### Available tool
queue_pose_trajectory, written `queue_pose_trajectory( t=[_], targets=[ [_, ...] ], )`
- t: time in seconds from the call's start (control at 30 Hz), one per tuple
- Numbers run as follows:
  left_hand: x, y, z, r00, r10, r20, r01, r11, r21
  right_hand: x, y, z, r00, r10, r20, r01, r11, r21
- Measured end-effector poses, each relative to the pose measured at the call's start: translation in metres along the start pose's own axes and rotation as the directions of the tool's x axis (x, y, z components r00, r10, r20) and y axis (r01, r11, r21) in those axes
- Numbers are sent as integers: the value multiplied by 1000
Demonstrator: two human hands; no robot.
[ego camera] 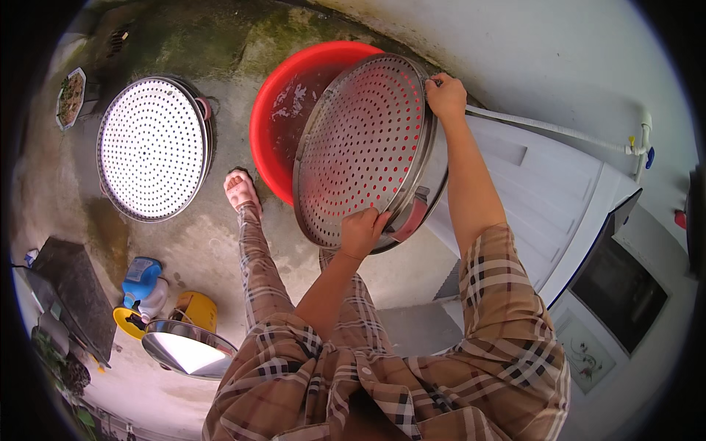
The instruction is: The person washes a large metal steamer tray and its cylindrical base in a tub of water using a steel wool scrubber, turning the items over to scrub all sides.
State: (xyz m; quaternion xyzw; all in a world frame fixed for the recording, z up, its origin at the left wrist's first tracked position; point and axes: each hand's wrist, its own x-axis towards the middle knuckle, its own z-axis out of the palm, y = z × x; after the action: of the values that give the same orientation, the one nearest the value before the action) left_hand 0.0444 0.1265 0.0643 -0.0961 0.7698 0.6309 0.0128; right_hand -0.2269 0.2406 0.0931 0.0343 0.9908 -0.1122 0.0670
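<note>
A large stainless-steel steamer tier [358,149] with a perforated base is tilted up on its side, partly over a red plastic basin [265,132]. My left hand [361,232] grips its near rim, close to a pink-covered side handle [409,219]. At the far rim, my right hand [447,98] is closed around the edge, its fingertips partly hidden. Water with bright reflections lies in the basin. Red shows through the holes along the tier's right part. The tier's lower side and where it rests are hidden from view.
Another perforated steamer tier [149,149] lies on the wet concrete floor [220,237] at left. Behind it stands a planter [71,99]. A metal lid [190,350], yellow bucket [199,310] and blue bottle [142,275] sit lower left. A white appliance [529,182] and hose [551,128] occupy the right.
</note>
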Motion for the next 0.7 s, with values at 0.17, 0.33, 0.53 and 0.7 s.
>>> queue_pose_trajectory(
  t=[0.17, 0.33, 0.53, 0.7],
  targets=[
    [0, -10, -23, 998, -38, -41, 39, 999, 34, -123, -32, -19, 982, -182, 41, 174, 972, 157],
    [-7, 0, -1, 999, -34, 11, 34, 999, -20, 0, -19, 1, 988, -130, -88, 119, 986, -120],
    [-10, -14, -22, 999, -51, 13, 51, 998, 31, -69, -32, -2, 987, -158, -39, 160, 985, 64],
    [-10, -14, -16, 999, -42, 7, 42, 998, 44, -102, -37, -12, 978, -208, -35, 210, 975, 76]
  ],
)
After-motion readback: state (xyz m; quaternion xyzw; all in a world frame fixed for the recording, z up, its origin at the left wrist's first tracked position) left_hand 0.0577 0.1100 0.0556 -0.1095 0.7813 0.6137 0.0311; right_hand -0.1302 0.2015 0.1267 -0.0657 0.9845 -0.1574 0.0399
